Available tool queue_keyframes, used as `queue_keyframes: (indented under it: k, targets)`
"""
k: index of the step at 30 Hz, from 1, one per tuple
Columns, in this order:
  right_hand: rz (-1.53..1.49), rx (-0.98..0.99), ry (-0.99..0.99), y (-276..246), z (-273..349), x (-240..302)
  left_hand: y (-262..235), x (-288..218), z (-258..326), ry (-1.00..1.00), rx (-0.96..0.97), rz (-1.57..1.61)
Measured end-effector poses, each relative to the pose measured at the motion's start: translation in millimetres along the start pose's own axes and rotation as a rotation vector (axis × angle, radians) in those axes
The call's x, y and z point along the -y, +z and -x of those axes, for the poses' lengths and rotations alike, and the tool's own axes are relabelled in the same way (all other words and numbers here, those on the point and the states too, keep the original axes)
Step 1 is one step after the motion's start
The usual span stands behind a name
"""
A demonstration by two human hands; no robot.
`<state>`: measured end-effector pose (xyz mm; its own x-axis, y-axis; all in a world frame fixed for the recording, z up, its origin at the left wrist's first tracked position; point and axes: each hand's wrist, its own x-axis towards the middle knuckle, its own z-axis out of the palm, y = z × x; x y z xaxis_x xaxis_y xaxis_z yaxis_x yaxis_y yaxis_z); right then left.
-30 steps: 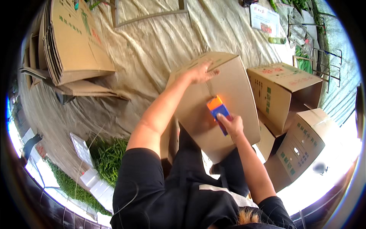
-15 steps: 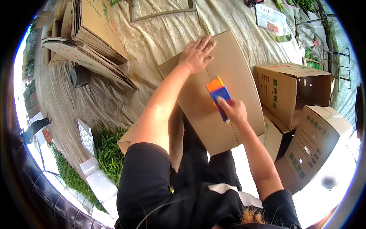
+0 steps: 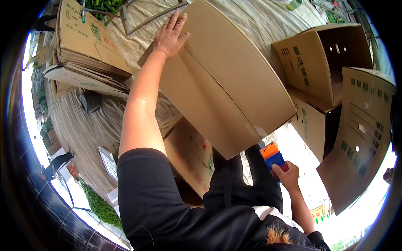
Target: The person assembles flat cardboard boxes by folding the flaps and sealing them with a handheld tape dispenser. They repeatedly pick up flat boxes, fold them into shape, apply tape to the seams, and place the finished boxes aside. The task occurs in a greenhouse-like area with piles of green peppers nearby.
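A brown cardboard box [image 3: 226, 75] sits tilted in front of me, its two top flaps meeting along a center seam. My left hand [image 3: 169, 38] lies flat on the far end of the top, fingers stretched out and holding nothing. Just beyond the near edge, my right hand [image 3: 288, 175] grips a blue and orange tape dispenser [image 3: 273, 157]. Its orange head is close to where the seam meets that edge. A short shiny piece of clear tape [image 3: 260, 131] shows there; how far it runs along the seam I cannot tell.
Open cartons [image 3: 307, 67] stand on the right, with a leaning carton panel [image 3: 356, 138] nearer me. Flattened cartons [image 3: 94, 35] are stacked at far left, beside a dark round container [image 3: 91, 101]. Another carton [image 3: 190, 152] is under my left arm. A metal frame [image 3: 157, 17] lies beyond.
My right hand has drawn the tape dispenser toward me, from the middle of the box top past its near edge. My left hand stays on the far end. The view has shifted.
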<state>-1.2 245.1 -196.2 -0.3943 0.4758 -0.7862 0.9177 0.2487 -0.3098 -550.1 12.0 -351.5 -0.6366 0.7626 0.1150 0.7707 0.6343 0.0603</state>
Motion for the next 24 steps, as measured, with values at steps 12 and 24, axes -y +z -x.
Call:
queue_keyframes:
  k: [12, 24]
  targets:
    - [-0.108, 0.131, -0.077, 30.8, -61.8, -25.2, -10.2, -144.0, 68.2, 0.139, 0.166, -0.105]
    - [0.164, 0.392, -0.057, 110.1, -225.9, -69.5, -29.1, -350.5, 154.0, 0.177, 0.395, 0.274]
